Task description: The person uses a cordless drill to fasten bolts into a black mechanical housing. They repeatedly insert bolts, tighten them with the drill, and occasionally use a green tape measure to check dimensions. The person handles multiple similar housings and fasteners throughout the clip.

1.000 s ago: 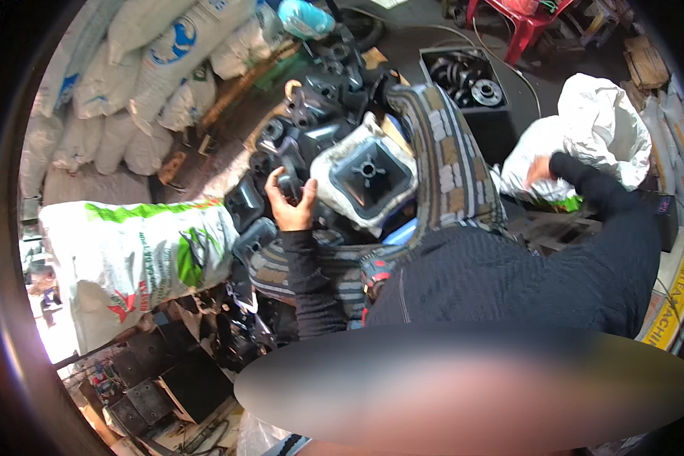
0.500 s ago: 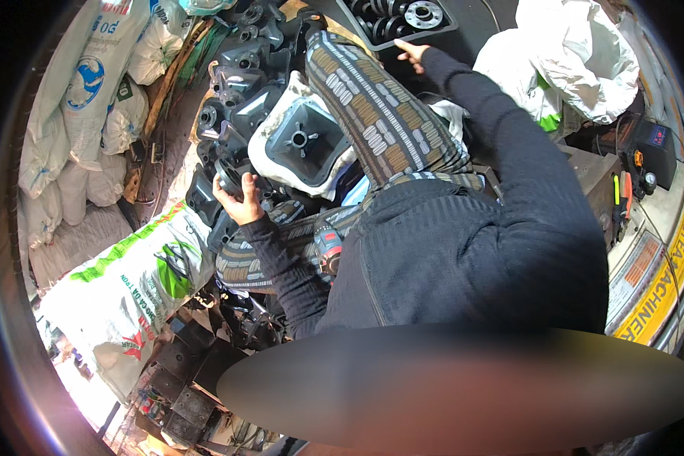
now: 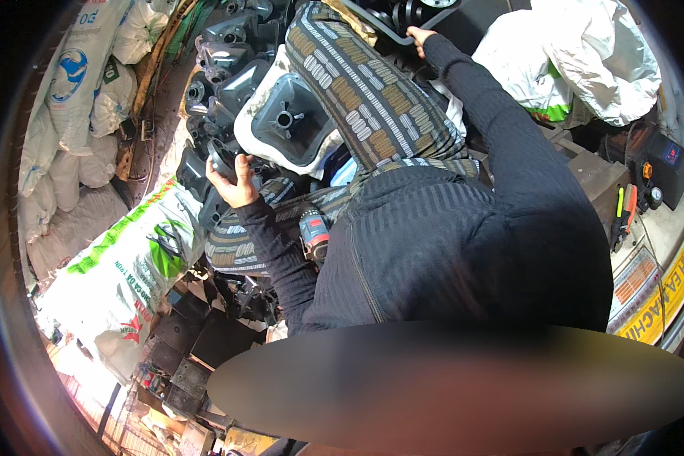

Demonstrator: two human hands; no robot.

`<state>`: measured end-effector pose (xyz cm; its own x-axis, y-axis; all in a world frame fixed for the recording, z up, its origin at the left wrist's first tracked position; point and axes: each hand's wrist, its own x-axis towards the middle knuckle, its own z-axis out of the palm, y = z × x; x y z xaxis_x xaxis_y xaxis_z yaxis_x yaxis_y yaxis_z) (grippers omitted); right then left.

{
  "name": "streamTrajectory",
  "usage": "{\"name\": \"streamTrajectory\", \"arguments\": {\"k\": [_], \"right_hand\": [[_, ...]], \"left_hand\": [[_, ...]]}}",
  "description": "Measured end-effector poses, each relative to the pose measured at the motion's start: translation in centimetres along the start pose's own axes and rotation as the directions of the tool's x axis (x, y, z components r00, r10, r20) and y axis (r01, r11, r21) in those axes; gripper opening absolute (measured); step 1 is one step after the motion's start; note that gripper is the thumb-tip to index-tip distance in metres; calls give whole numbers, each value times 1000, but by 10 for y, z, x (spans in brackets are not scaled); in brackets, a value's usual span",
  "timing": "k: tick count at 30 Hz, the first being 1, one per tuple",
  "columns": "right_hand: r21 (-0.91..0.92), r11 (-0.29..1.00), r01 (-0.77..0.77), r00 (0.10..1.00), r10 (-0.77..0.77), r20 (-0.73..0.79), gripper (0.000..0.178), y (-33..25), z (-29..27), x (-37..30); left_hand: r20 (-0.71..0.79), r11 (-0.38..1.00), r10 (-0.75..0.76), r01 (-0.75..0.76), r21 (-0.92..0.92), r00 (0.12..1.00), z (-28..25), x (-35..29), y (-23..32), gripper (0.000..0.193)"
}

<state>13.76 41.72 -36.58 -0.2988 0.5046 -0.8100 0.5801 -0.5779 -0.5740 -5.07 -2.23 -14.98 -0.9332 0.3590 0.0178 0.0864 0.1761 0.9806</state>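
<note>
Toward the left, my left hand (image 3: 235,182) is closed on a dark round flanged part (image 3: 220,158), thumb raised along its side. Beyond it lie several black metal parts with hub-like ends (image 3: 232,76). My right hand (image 3: 420,39) reaches far forward, its fingers on the near rim of a grey plastic bin (image 3: 400,39). Dark round parts (image 3: 408,14) fill that bin, one with a bright metal face. Between my arms, a black square housing (image 3: 295,123) with a central hub rests on white padding beside my patterned trouser leg.
A cordless drill (image 3: 314,234) lies by my lap. White sacks (image 3: 76,99) are stacked at far left, and a printed sack (image 3: 121,266) lies nearer. Dark metal blocks (image 3: 194,334) sit lower left. To the right are pliers (image 3: 625,209) and white bags (image 3: 570,61).
My right hand has drawn back slightly and now grips the bin's rim; the bin has shifted nearer and to the right. My left hand keeps the round part. The whole view has tilted a little.
</note>
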Motion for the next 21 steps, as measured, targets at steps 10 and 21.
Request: {"name": "streamTrajectory", "arguments": {"k": [10,21], "right_hand": [[-920,359,160,972,-222,83,51,-16,-39,-66],[549,825,-134,492,-426,759,38,-94,170,-215]], "left_hand": [[350,552,307,-465,693,885,25,7,-29,85],[385,437,199,-434,788,901,63,7,-66,99]]}}
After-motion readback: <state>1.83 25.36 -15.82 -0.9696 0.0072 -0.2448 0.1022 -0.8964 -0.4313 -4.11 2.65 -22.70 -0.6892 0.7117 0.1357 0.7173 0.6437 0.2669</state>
